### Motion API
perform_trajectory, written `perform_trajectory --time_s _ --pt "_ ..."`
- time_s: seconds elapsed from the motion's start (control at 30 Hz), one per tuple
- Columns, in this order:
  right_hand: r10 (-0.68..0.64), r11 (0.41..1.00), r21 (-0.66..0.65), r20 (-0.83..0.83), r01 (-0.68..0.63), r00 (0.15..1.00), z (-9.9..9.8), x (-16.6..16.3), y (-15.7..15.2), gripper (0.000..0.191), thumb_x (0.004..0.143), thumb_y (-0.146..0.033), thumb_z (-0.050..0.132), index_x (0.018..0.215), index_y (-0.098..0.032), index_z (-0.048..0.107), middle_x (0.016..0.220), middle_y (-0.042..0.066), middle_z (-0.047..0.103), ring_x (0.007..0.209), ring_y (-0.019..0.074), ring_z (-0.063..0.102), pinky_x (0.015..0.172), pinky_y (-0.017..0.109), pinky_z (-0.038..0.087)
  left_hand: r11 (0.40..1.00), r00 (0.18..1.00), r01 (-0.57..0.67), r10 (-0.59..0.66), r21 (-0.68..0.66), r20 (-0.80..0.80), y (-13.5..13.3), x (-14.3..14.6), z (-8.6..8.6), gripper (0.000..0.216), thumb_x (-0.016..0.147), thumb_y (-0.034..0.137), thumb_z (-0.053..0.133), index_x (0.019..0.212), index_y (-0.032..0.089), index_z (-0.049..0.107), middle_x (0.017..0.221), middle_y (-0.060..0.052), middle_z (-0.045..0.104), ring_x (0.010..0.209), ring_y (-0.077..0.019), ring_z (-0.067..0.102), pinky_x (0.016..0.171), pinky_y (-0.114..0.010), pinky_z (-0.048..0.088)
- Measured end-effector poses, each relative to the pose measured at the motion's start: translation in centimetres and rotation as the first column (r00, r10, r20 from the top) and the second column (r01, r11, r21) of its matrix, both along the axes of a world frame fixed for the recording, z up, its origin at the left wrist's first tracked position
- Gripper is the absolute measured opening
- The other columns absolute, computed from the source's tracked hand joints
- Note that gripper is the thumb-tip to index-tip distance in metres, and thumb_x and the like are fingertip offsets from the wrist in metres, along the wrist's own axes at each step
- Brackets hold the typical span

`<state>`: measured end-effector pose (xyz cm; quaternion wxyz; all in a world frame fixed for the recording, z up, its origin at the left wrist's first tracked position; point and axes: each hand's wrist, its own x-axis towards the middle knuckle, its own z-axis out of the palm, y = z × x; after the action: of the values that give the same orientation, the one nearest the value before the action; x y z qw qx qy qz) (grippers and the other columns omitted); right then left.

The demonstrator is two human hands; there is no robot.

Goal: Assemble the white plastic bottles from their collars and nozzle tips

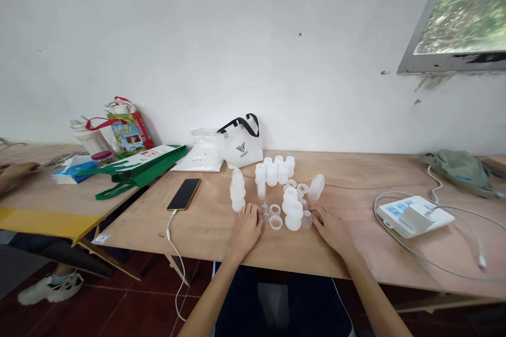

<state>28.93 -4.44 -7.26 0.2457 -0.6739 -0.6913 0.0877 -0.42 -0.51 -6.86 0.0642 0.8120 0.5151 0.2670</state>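
Note:
My left hand (247,225) rests on the wooden table with its fingers stretched out and nothing visible in them. Its fingertips are close to small clear nipple-shaped pieces (265,215) and a row of white translucent cups or bottles (237,192). My right hand (331,227) also lies open on the table. Its fingertips are beside a clear dome-shaped cap (307,219); whether they touch it I cannot tell. Between the hands are white bottle-like pieces (293,217) and clear rings (275,222). Farther back stand several more white bottle-like pieces (271,174) and a stack of clear domes (316,187).
A phone (184,194) with a cable lies to the left. Behind are a white plastic package (203,152) and a white tote bag (243,146). On the right sit a white power strip (413,216) and a green cap (458,171). A co-worker's hand (16,174) is far left.

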Motion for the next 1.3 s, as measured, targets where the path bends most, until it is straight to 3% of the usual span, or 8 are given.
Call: perform_trajectory --time_s 0.33,0.57,1.1,1.2,1.3 --pt "-0.02 0.999 -0.03 0.02 0.021 1.0 -0.1 0.2 0.1 0.029 0.1 -0.037 0.042 0.113 -0.028 0.065 0.119 0.005 0.071 0.104 0.0274 0.069 0.084 0.038 0.05 1.0 0.998 0.004 -0.005 -0.009 -0.069 -0.6 0.2 0.8 0.017 0.099 0.012 0.041 0.094 0.022 0.053 0.106 -0.006 0.059 0.096 -0.0243 0.056 0.086 -0.039 0.045" --pt "-0.024 0.999 -0.027 -0.005 0.023 1.0 -0.3 0.3 0.3 0.034 0.101 -0.043 0.039 0.112 -0.029 0.068 0.118 0.005 0.072 0.102 0.0266 0.069 0.084 0.038 0.051 1.0 0.998 -0.003 0.003 -0.012 -0.056 -0.7 0.3 0.7 0.016 0.1 0.013 0.041 0.095 0.022 0.054 0.106 -0.006 0.059 0.096 -0.024 0.056 0.087 -0.039 0.045" --pt "-0.003 1.0 -0.023 0.017 0.003 1.0 0.3 0.1 0.0 0.026 0.1 -0.036 0.042 0.11 -0.028 0.065 0.117 0.004 0.073 0.104 0.026 0.069 0.084 0.037 0.05 1.0 0.998 0.021 -0.02 0.022 -0.063 -0.1 0.2 -0.1 0.017 0.099 0.012 0.04 0.094 0.022 0.052 0.105 -0.007 0.058 0.098 -0.0248 0.054 0.089 -0.04 0.045" --pt "0.0 1.0 -0.02 0.023 0.0 1.0 0.2 0.1 0.0 0.026 0.1 -0.036 0.042 0.109 -0.028 0.065 0.117 0.004 0.073 0.102 0.026 0.07 0.083 0.036 0.05 1.0 0.999 0.018 -0.018 -0.006 0.037 0.0 0.2 -0.2 0.016 0.095 0.01 0.042 0.094 0.022 0.051 0.102 -0.006 0.059 0.097 -0.0238 0.056 0.089 -0.04 0.045" --pt "-0.01 1.0 -0.013 0.028 0.01 1.0 0.3 0.1 0.1 0.027 0.099 -0.036 0.043 0.109 -0.028 0.066 0.117 0.004 0.074 0.104 0.0261 0.07 0.084 0.036 0.051 0.997 0.958 0.008 0.013 -0.072 0.287 0.1 0.2 0.0 0.021 0.089 0.006 0.042 0.1 0.022 0.048 0.099 -0.003 0.059 0.089 -0.0199 0.058 0.085 -0.036 0.048"
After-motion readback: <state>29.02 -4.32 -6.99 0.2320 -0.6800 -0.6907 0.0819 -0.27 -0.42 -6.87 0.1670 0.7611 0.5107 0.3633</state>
